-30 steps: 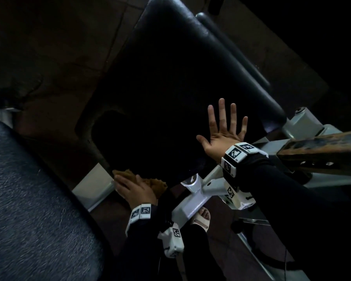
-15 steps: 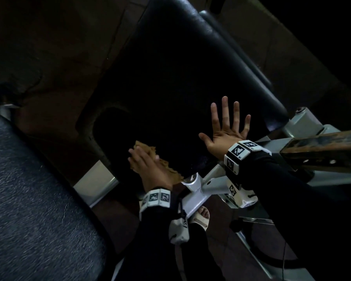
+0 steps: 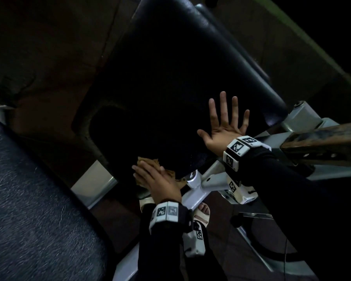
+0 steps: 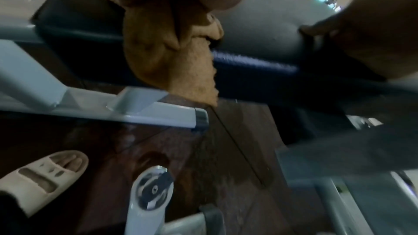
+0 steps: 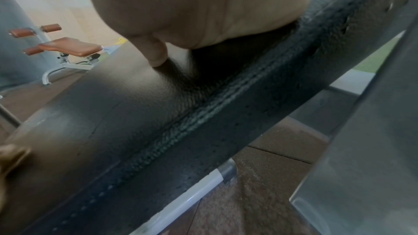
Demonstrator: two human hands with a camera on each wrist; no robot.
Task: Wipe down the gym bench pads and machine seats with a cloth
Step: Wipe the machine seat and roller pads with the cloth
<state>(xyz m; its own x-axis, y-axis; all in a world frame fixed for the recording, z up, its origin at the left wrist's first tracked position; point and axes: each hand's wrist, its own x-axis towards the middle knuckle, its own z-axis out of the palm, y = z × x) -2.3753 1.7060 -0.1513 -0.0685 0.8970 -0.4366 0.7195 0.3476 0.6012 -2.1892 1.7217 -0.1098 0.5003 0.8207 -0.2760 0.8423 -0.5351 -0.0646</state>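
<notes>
**Q:** What has just changed?

**A:** Your left hand (image 3: 154, 180) has moved. A second ago it was low, off the near left corner of the black bench pad (image 3: 176, 82), with the tan cloth (image 3: 148, 161) under it. Half a second ago it had slid up onto the pad's near edge. Now it sits on that same near edge, a little closer to the white frame joint (image 3: 193, 180) below the pad. Your right hand (image 3: 224, 126) has barely shifted.

**Q:** What does that mean for the wiping?

**A:** I judge you are mid-stroke along the near edge of the pad. The far part of the pad looks untouched by the cloth at this moment, so most of this surface is probably left to do.

**Q:** How are your hands posed?

**A:** Your left hand lies palm down with fingers together and fairly straight, pressing the cloth flat against the pad. The left wrist view shows a fold of cloth (image 4: 172, 49) hanging below the pad's edge. Whether any finger curls round the cloth, I cannot tell. Your right hand is released and holds nothing: palm flat on the pad's near right part, fingers spread wide and pointing toward the pad's far end, apparently bracing it.

**Q:** Where is the cloth?

**A:** Under your left hand, at the pad's near edge, partly draped over it.
</notes>
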